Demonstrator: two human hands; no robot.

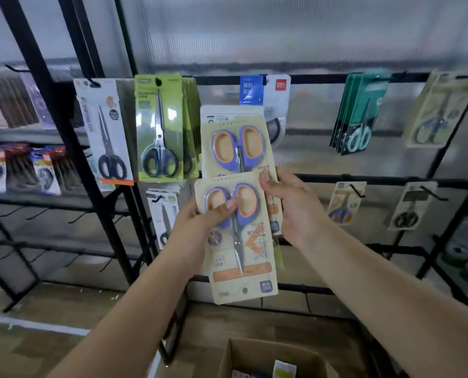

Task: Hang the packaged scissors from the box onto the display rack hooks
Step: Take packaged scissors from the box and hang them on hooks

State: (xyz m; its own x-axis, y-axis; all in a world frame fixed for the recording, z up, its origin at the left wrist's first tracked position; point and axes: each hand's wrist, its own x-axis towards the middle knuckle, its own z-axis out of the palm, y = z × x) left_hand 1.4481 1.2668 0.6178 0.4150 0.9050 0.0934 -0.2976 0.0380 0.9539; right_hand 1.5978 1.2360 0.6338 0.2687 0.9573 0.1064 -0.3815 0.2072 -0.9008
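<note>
Nearest us, at the bottom edge, we see the cardboard box [271,360], cut off by the frame, with a few packs inside that are hard to make out. Above the box, our left hand [197,225] pinches the front scissors pack [239,241], thumb over its purple-and-orange handles. Our right hand [293,205], right of that pack, has its fingers [265,178] curled on the edge of the rear scissors pack [234,143], which the front pack partly hides. Behind both packs stands the black display rack [322,79], with the green scissors pack [159,126] hanging left of them. The rack's far right packs are blurred. A wooden floor [36,309] and translucent ribbed wall [282,31] surround it.
</note>
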